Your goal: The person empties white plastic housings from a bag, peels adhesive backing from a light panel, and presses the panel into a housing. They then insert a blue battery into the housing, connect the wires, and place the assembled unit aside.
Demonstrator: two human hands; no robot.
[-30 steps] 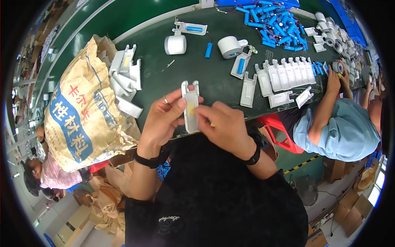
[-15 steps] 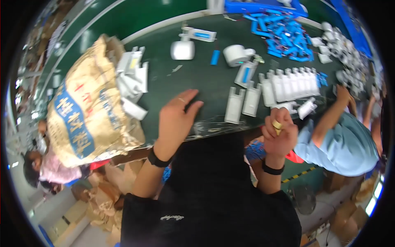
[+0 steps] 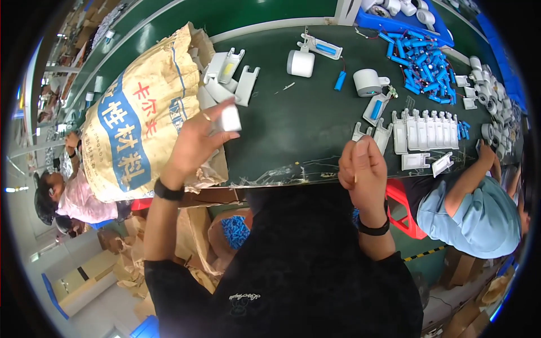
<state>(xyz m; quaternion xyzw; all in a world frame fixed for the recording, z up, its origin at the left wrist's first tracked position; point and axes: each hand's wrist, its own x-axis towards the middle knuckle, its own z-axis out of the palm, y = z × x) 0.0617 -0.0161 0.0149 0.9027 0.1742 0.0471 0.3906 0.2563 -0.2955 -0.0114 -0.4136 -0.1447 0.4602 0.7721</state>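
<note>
My left hand [image 3: 194,141] is beside the mouth of the paper sack, thumb and fingers closed round a white plastic cover [image 3: 230,119], slightly blurred. Under and behind it lies a loose pile of white plastic covers [image 3: 221,70]. My right hand [image 3: 363,169] hovers over the table's near edge with thumb and fingers pinched together; whatever they hold is hidden. Just beyond it lie two white covers [image 3: 382,135], partly covered by the hand. A row of white covers [image 3: 425,132] stands to their right.
A large printed paper sack [image 3: 132,121] fills the left side. Blue cylindrical batteries [image 3: 420,65] are heaped at the far right, near a blue bin [image 3: 372,21]. White round units [image 3: 300,63] stand on the green table [image 3: 270,127]. A co-worker in blue [image 3: 473,208] sits at right.
My left hand has moved left to the sack and now holds a white cover. My right hand remains closed near the table edge; the yellow object at its fingers no longer shows. The view has shifted.
</note>
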